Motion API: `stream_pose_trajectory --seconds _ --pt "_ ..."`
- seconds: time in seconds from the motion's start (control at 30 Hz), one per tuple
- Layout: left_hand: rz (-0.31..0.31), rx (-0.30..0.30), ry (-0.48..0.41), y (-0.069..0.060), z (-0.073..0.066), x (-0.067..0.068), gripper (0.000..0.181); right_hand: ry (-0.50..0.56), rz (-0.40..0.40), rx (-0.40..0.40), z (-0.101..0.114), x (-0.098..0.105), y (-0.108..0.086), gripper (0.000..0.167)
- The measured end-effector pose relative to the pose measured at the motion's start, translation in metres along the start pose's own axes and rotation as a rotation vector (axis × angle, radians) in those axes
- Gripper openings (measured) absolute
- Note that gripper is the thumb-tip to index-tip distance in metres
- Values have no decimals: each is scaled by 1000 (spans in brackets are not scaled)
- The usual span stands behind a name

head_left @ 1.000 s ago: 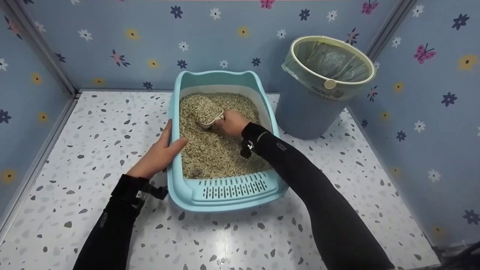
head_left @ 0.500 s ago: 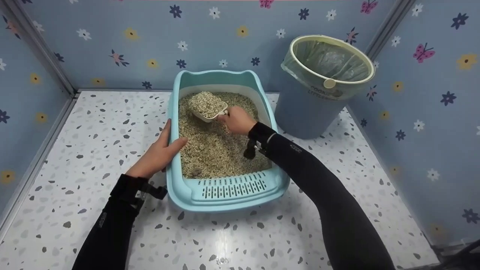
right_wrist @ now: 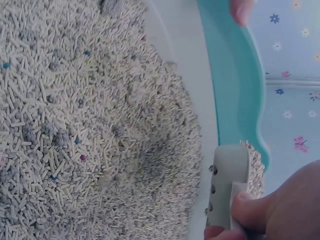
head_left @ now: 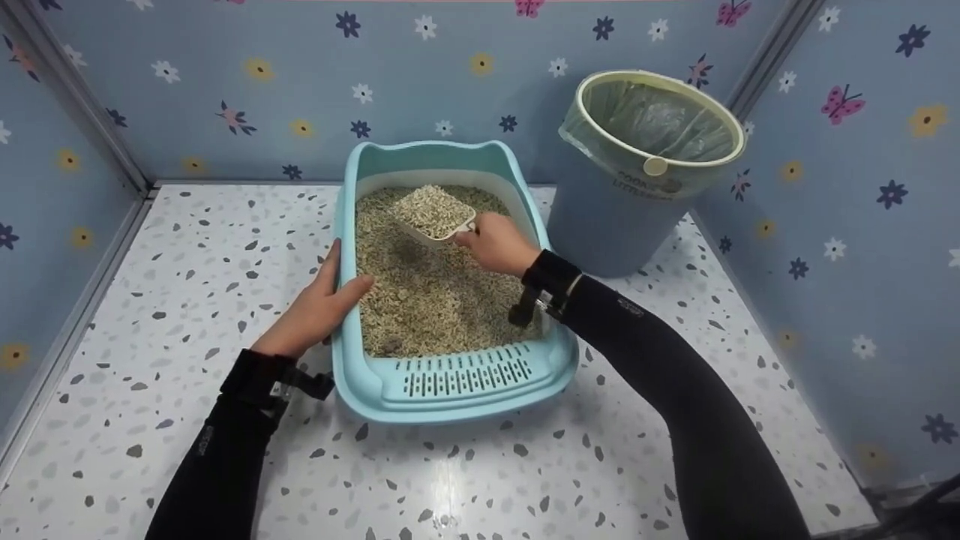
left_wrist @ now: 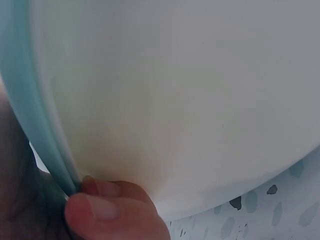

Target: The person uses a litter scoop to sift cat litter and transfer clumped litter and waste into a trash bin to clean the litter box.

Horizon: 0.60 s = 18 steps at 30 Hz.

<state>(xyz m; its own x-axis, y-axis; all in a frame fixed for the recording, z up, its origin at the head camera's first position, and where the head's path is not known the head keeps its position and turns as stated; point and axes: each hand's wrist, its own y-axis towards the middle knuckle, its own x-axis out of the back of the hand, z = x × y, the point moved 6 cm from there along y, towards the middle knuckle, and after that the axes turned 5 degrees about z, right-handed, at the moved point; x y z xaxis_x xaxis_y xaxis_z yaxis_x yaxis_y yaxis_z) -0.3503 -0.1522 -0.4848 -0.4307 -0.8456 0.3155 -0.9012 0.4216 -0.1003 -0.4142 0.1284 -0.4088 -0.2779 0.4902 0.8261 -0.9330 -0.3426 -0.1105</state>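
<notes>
A light-blue litter box [head_left: 461, 406] holds pale pellet cat litter [head_left: 427, 315]. My left hand [head_left: 311, 313] grips its left rim, with the thumb over the top and the fingertips [left_wrist: 102, 212] against the outer wall in the left wrist view. With my right hand [head_left: 501, 244] I hold a white litter scoop [head_left: 421, 235] by its handle, raised above the litter and heaped with pellets. Slots show in the underside of the scoop [right_wrist: 232, 162] in the right wrist view. Grey clumps [right_wrist: 60, 137] lie among the litter, and a darker lump [head_left: 391, 345] sits near the front step.
A blue-grey bin [head_left: 619, 232] with a cream rim and a clear bag liner [head_left: 660, 124] stands right of the box. Flower-patterned panels [head_left: 405, 60] enclose the back and sides. The floor [head_left: 217, 255] is white with grey specks.
My right hand has lifted the loaded scoop out of the litter and moved it right and upward. Some pellets have left the heap. The left hand keeps its grip on the rim.
</notes>
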Motion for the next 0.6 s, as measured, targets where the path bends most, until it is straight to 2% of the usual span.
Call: stream_pose_trajectory --seconds 0.17,0.3,0.6 --pt "8 -28 -16 3 0 -2 96 -7 -1 -34 -2 5 -9 51" --pt "11 -18 -16 2 0 -2 95 2 -1 -41 3 8 -16 46" --pt "0 -17 -2 -1 -1 2 96 42 10 -36 17 12 -36 46"
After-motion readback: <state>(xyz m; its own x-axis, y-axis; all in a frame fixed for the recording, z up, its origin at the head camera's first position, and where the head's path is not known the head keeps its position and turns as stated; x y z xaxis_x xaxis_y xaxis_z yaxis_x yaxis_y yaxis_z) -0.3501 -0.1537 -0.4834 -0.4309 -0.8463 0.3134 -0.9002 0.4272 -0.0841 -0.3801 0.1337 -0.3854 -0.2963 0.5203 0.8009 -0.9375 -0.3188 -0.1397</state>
